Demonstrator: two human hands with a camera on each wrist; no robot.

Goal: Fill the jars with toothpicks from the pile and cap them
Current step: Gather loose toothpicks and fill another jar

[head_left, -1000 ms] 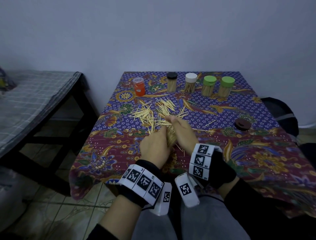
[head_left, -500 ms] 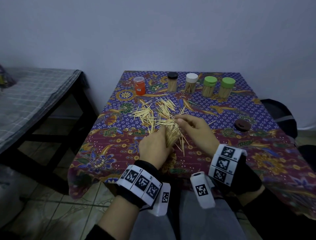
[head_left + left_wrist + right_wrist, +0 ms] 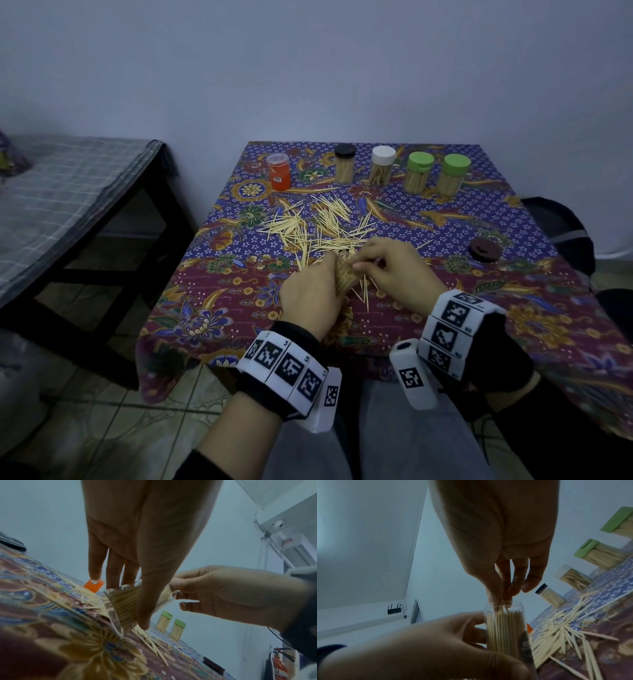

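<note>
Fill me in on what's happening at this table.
A person is packing toothpicks into a clear jar. The left hand grips the jar, while the right hand pinches toothpicks into its open mouth. A loose pile lies on the tablecloth; four capped jars stand behind, and a dark lid waits aside.

toothpick pile point(image 3: 315, 226) ahead of hands, capped jars point(image 3: 399, 169) block far edge, bare cloth point(image 3: 548, 308) R side
</note>
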